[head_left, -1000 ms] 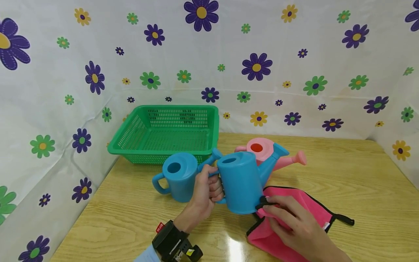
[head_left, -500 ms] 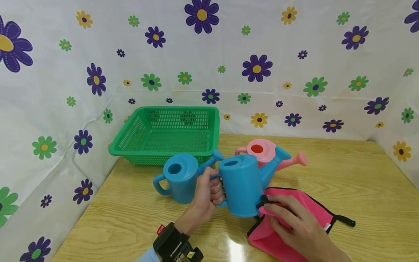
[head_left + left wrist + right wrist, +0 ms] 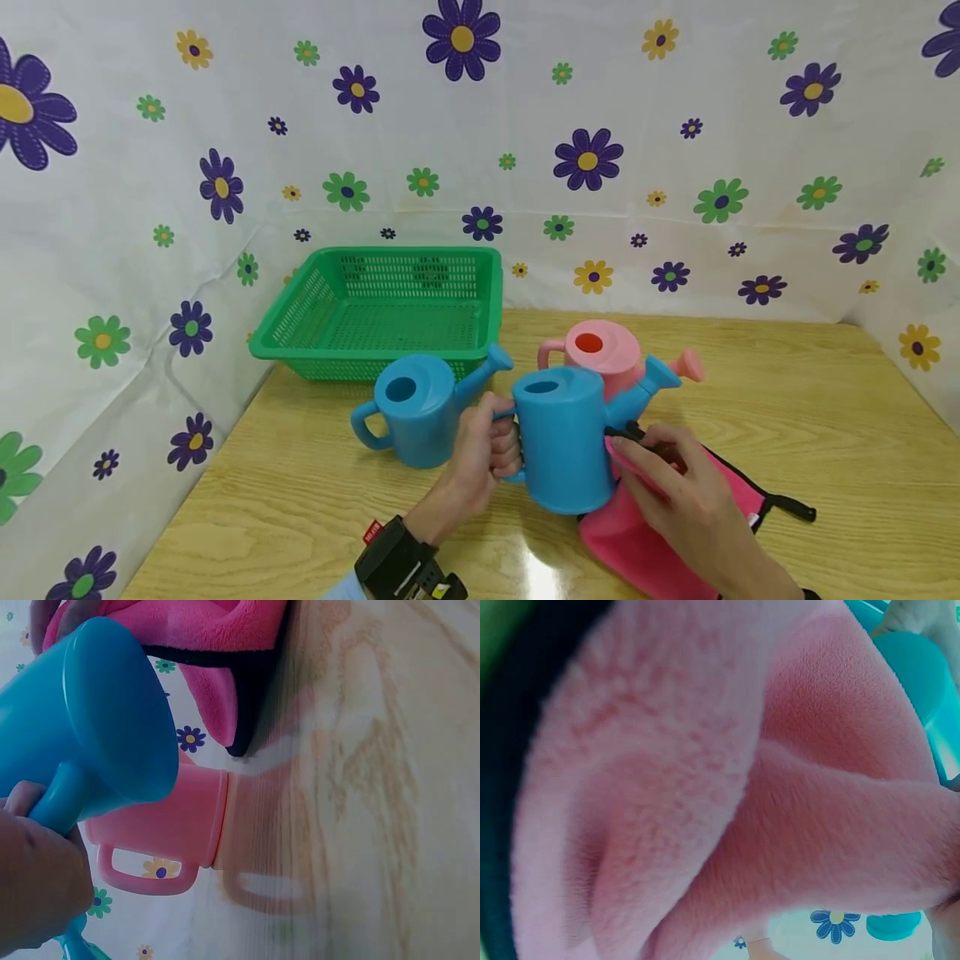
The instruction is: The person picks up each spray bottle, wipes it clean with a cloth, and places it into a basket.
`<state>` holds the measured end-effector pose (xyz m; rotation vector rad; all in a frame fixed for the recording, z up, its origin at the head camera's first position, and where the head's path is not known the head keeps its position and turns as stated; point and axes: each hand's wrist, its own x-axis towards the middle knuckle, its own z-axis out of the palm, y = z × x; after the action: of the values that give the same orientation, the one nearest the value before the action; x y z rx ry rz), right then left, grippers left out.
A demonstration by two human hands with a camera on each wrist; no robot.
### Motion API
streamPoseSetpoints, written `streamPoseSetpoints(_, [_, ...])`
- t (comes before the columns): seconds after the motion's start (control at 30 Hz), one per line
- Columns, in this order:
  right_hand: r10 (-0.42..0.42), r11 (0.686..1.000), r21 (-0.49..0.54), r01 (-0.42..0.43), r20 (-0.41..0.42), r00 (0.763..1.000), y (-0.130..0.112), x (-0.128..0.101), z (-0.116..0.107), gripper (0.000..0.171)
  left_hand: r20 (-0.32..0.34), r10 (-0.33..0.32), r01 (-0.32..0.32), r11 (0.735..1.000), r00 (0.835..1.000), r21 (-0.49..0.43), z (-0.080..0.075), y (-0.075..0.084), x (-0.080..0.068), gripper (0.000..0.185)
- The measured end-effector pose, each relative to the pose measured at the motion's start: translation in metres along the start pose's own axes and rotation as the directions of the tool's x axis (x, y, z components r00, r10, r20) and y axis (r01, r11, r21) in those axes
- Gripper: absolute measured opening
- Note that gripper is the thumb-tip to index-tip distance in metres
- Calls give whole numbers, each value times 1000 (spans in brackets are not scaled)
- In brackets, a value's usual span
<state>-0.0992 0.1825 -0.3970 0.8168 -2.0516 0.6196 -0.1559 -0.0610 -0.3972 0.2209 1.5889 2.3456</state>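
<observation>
Nearest, the right hand [image 3: 686, 492] pinched a fuzzy pink fleece cloth with black trim [image 3: 660, 542], lifting its edge against a smooth blue plastic watering can [image 3: 562, 437]. The left hand [image 3: 480, 454] was curled round that can's loop handle, apparently holding it just above the glossy wooden table [image 3: 825, 433]. Beyond stood a second blue can [image 3: 416, 408], a pink can [image 3: 603, 350], and a green perforated plastic basket [image 3: 382, 304].
</observation>
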Motion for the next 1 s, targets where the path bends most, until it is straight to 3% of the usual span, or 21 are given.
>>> streamPoseSetpoints(0.43, [11, 1000, -11, -10, 108, 994, 5, 3, -1, 55, 10, -23, 23, 1000, 1000, 12, -1, -1, -1, 49])
streamPoseSetpoints(0.73, [-29, 992, -125, 35, 48, 998, 10, 7, -3, 54, 13, -45, 44, 998, 999, 33, 0, -3, -2, 50])
streamPoseSetpoints(1.0, [-1, 979, -205, 10, 47, 999, 16, 7, -8, 54, 19, -52, 51, 998, 998, 37, -2, -5, -2, 49])
